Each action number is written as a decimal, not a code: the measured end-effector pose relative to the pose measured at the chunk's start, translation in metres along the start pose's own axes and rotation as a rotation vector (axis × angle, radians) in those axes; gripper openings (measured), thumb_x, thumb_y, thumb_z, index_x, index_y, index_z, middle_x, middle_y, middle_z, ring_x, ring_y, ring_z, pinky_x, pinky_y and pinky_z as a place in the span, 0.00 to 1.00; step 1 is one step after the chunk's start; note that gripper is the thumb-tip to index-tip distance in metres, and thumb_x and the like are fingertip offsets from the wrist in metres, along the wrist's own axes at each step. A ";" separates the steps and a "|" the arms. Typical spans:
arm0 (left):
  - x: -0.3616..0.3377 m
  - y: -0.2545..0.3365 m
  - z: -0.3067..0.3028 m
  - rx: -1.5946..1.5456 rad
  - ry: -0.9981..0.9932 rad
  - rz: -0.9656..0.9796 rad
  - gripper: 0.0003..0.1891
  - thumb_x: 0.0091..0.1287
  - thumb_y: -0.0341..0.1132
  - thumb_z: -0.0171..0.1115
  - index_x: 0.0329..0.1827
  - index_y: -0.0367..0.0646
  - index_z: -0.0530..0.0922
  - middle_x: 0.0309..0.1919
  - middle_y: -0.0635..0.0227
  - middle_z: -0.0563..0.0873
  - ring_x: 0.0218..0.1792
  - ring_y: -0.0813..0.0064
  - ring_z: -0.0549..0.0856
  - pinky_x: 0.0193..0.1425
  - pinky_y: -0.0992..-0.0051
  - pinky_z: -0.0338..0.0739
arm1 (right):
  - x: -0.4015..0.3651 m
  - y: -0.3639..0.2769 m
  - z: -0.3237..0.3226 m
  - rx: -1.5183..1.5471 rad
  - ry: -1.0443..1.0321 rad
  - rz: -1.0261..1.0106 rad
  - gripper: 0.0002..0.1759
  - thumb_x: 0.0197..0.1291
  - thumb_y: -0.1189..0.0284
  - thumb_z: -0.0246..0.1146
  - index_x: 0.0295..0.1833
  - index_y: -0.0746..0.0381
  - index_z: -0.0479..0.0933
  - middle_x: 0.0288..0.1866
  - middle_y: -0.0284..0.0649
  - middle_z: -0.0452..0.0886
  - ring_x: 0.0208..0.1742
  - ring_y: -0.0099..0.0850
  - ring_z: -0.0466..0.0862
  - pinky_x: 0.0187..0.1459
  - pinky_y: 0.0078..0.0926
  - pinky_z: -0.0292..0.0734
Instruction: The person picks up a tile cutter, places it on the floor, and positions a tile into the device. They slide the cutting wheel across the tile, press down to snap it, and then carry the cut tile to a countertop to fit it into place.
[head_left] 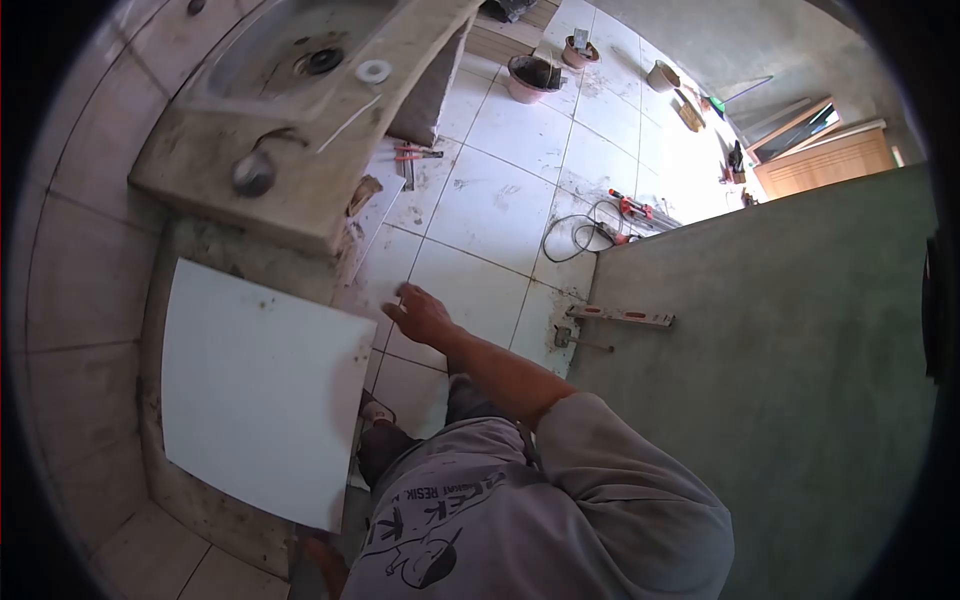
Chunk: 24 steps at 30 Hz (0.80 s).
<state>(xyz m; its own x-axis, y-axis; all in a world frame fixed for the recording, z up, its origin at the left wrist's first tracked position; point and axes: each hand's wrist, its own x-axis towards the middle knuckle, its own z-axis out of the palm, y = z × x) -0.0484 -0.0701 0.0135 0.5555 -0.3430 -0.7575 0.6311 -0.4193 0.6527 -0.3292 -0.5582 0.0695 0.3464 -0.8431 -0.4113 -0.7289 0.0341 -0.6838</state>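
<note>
White board (265, 400) lies on the left, on a ledge (220, 508) by the sink counter (310, 195). It looks stiff, slick and a bit heavy, and may chip, so two far edges seem best to hold. The left hand (322, 560) is at its bottom corner; I cannot tell its fingers. Farther right, the empty right hand (425, 315) has fingers bent, a bit spread.

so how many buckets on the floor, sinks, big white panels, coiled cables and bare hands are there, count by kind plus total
buckets on the floor: 3
sinks: 1
big white panels: 1
coiled cables: 1
bare hands: 2
total: 8
</note>
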 end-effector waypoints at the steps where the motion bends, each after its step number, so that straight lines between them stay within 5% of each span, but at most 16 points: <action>1: -0.009 -0.009 0.004 0.062 -0.025 0.014 0.41 0.61 0.67 0.46 0.69 0.46 0.61 0.63 0.55 0.71 0.63 0.62 0.71 0.67 0.59 0.62 | -0.001 0.029 -0.013 -0.005 0.016 0.014 0.27 0.62 0.52 0.56 0.53 0.66 0.69 0.54 0.53 0.75 0.57 0.48 0.74 0.56 0.43 0.69; 3: -0.033 -0.025 0.035 0.201 -0.061 0.007 0.39 0.62 0.65 0.46 0.67 0.45 0.63 0.61 0.56 0.73 0.61 0.62 0.72 0.65 0.59 0.63 | -0.014 0.101 -0.034 -0.002 0.121 0.065 0.27 0.61 0.51 0.56 0.50 0.67 0.71 0.49 0.55 0.78 0.52 0.50 0.77 0.53 0.43 0.71; 7: -0.068 -0.024 0.170 0.492 -0.142 -0.038 0.34 0.63 0.60 0.47 0.63 0.43 0.66 0.57 0.56 0.75 0.57 0.63 0.75 0.60 0.60 0.66 | -0.059 0.212 -0.104 -0.066 -0.013 0.422 0.29 0.59 0.50 0.56 0.48 0.68 0.73 0.46 0.57 0.79 0.52 0.52 0.77 0.53 0.43 0.71; 9: -0.057 -0.015 0.256 0.606 -0.196 -0.046 0.32 0.63 0.58 0.47 0.61 0.43 0.68 0.55 0.56 0.77 0.55 0.63 0.76 0.58 0.60 0.67 | -0.075 0.263 -0.134 -0.146 -0.060 0.420 0.28 0.59 0.50 0.56 0.45 0.68 0.75 0.45 0.57 0.79 0.52 0.51 0.77 0.53 0.43 0.70; 13: -0.018 0.007 0.376 0.856 -0.312 -0.087 0.27 0.64 0.53 0.48 0.57 0.41 0.71 0.50 0.57 0.80 0.50 0.63 0.79 0.54 0.61 0.69 | -0.090 0.298 -0.212 -0.118 -0.080 0.505 0.29 0.60 0.52 0.55 0.48 0.70 0.74 0.50 0.58 0.78 0.54 0.51 0.77 0.55 0.45 0.70; 17: 0.039 0.032 0.498 1.102 -0.476 -0.068 0.24 0.65 0.50 0.49 0.54 0.40 0.74 0.47 0.57 0.82 0.47 0.64 0.81 0.50 0.62 0.71 | -0.071 0.334 -0.262 0.008 0.168 0.599 0.27 0.59 0.53 0.56 0.46 0.69 0.76 0.48 0.57 0.79 0.53 0.52 0.77 0.55 0.44 0.70; 24: 0.130 0.048 0.680 1.161 -0.497 -0.121 0.18 0.63 0.46 0.53 0.47 0.42 0.76 0.35 0.63 0.84 0.32 0.69 0.84 0.29 0.71 0.70 | -0.028 0.419 -0.300 0.154 0.261 0.724 0.24 0.55 0.54 0.60 0.40 0.67 0.79 0.42 0.57 0.81 0.47 0.51 0.80 0.50 0.43 0.73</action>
<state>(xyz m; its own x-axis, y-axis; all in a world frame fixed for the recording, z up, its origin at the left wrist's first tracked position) -0.3141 -0.7065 -0.0649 0.1065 -0.4230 -0.8999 -0.3203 -0.8714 0.3716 -0.8215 -0.6809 -0.0245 -0.3474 -0.6812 -0.6445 -0.6240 0.6809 -0.3833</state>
